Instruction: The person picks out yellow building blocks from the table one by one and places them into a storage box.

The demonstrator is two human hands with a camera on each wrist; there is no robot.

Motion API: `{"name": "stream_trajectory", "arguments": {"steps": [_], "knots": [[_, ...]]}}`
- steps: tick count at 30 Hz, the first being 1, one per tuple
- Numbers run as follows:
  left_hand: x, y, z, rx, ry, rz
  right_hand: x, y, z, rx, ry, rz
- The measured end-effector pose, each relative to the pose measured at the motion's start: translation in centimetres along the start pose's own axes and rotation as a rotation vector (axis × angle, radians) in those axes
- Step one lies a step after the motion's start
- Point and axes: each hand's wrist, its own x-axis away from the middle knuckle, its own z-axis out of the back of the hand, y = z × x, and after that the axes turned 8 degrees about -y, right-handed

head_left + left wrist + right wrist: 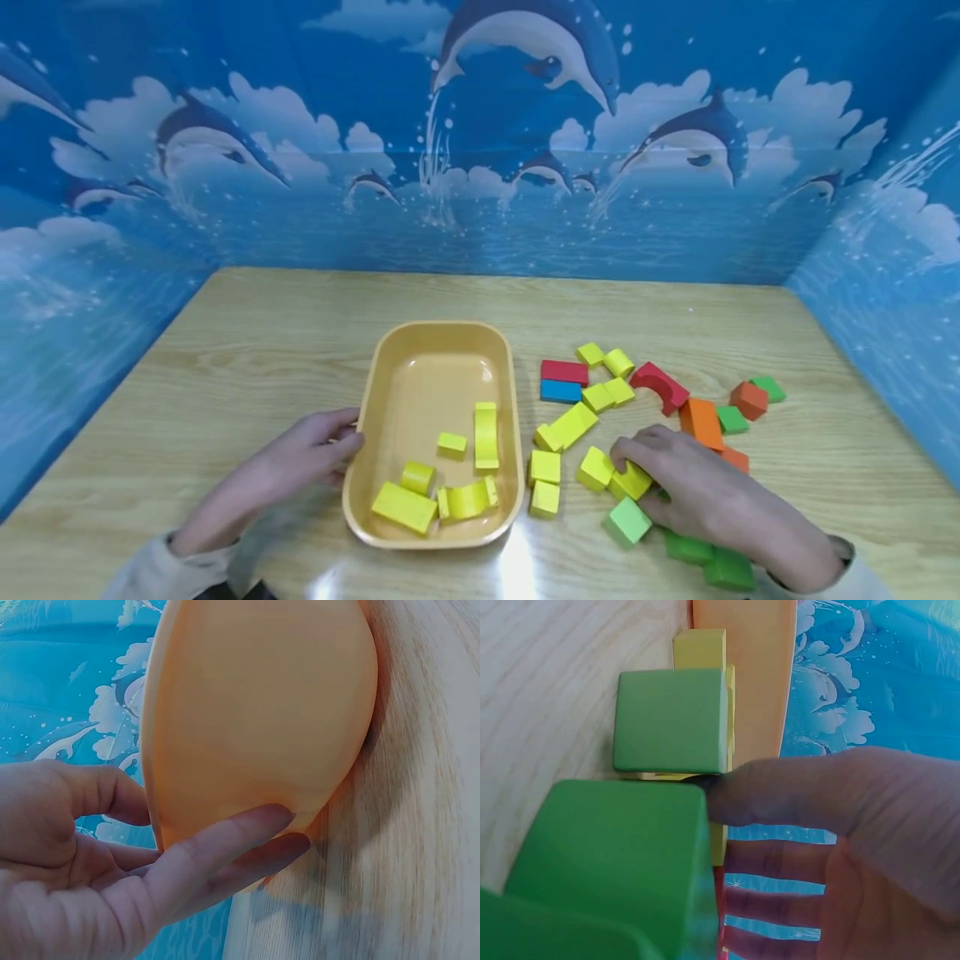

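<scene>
- While the right hand [693,486] is bending over a yellow block [632,482], that block is sitting on the right half of the table [285,342], near the light green block [628,523].
- Its thumb and fingers are making a narrow gap around the block. I cannot tell if they are squeezing it, because the hand and the green shapes are hiding that spot.
- Maybe the hand is working from on top because neighbours are crowding the block: one more yellow cube [596,468] is lying just beside it.
- The left hand [313,450] is holding the left edge of the tray [420,387] in a thin pinch, and its fingers [225,838] are lying along the outer wall. That is probably stopping the tray from sliding.
- Inside, only yellow pieces [405,507] are lying, mostly at the near end. Perhaps they are sharing the tray because they are sharing a colour.
- Between tray and right hand, more yellow blocks [574,424] are waiting, handy to reach.
- Farther off, the red block [564,372] and blue block [561,392] are lying side by side. The red arch [660,387], orange block [702,422] and dark green blocks [729,569] are resting unheld.
- Around everything, dolphin walls [517,237] are standing, maybe to hide the room.
</scene>
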Motion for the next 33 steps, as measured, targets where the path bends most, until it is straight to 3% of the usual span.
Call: {"name": "stream_trajectory", "arguments": {"steps": [8, 14, 18, 24, 33], "knots": [[0.0, 0.0, -0.1, 0.011, 0.0, 0.005, -0.2, -0.1, -0.1, -0.031, 0.087, 0.067], [-0.1, 0.1, 0.0, -0.008, 0.0, 0.009, -0.4, -0.7, 0.0, -0.071, 0.065, 0.006], [0.0, 0.2, -0.1, -0.014, 0.008, 0.007, -0.4, -1.2, 0.2, -0.043, 0.126, 0.022], [0.1, 0.2, -0.1, -0.031, 0.019, 0.002, -0.7, -2.1, 0.7, -0.019, 0.243, 0.121], [-0.1, 0.1, -0.2, -0.032, 0.006, -0.005, -1.9, -3.7, 1.7, -0.03, 0.32, 0.244]]}}
